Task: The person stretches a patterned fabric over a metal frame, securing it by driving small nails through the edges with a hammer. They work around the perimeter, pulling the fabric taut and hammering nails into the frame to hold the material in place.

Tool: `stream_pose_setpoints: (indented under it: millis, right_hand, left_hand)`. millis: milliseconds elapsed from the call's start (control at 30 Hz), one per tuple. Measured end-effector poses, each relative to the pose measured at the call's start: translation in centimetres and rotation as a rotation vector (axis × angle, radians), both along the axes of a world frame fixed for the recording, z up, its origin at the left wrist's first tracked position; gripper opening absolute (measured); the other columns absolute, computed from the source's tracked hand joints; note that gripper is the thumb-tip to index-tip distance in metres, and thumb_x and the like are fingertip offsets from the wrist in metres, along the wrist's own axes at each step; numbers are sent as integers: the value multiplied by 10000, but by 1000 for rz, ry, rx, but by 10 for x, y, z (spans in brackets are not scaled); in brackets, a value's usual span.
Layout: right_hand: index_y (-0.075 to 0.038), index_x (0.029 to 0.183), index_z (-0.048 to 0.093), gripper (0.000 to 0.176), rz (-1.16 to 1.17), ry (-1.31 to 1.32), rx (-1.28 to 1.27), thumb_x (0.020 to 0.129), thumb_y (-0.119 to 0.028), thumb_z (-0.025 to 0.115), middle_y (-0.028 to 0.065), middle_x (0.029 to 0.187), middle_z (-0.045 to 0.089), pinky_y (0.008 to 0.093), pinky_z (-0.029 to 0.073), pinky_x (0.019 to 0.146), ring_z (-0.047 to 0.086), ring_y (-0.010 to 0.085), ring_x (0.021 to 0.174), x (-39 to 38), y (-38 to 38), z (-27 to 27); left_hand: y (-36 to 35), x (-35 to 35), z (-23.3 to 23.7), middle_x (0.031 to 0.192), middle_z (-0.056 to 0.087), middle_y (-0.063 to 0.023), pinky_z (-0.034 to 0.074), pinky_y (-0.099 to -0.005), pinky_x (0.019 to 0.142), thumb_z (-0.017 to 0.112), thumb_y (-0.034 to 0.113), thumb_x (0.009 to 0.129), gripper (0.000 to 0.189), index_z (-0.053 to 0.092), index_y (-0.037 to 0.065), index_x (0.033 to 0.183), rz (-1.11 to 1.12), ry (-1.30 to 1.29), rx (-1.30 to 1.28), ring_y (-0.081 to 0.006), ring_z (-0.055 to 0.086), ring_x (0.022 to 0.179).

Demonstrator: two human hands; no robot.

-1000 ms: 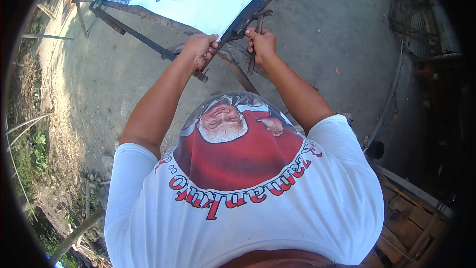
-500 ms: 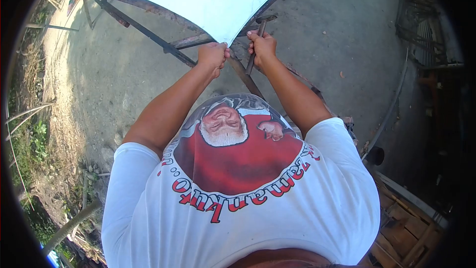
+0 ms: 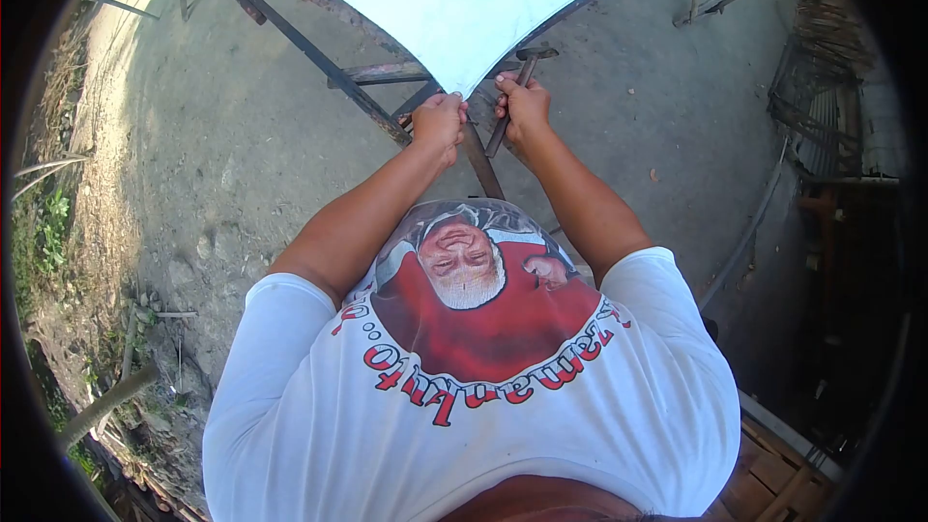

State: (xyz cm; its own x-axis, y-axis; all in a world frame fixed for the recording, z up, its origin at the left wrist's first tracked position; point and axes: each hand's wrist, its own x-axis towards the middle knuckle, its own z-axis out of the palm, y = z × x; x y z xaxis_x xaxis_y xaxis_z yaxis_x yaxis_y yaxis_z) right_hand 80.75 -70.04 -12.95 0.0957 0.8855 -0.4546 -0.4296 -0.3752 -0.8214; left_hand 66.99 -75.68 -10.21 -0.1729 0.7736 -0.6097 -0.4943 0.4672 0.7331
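Note:
A white cloth [image 3: 464,10] with dark curling patterns stretches over a wooden frame [image 3: 319,63] and narrows to a corner near me. At that corner my left hand [image 3: 440,126] is closed, its fingertips pinching the cloth. Just right of it my right hand [image 3: 523,106] is wrapped round the handle of a hammer [image 3: 528,66], whose head points up and away from me. The two hands are close but apart. Whether the right fingertips also hold something small cannot be made out.
Grey dirt ground [image 3: 242,135] lies under the frame. Wooden legs [image 3: 720,0] stand at the upper right. Stacked wood and dark structures [image 3: 822,126] line the right side. Plants and stones are on the left, with a branch [image 3: 116,406] low down.
The view has shifted, so the cloth corner and both hands appear slightly lower and further right. More of the pattern shows. Both hands keep their holds.

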Motion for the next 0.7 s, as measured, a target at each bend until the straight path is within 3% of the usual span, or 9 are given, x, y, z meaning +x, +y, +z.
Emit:
stream_pose_setpoints:
  millis: [567,700]
  right_hand:
    - [-26,1031,583,167,8,-28,-37,884,19,648,54,787,619,270,391,409,503,102,529,4,6,-1]
    - [-19,1023,610,145,-91,17,-37,885,12,646,47,775,607,277,399,409,506,108,530,15,4,7]
  left_hand:
    - [-19,4,-12,655,498,14,229,-225,380,619,203,964,165,590,73,867,2,19,9,-57,373,475]
    - [-18,4,-16,654,494,17,232,-221,389,619,206,965,172,596,67,865,-13,54,27,-54,374,484]
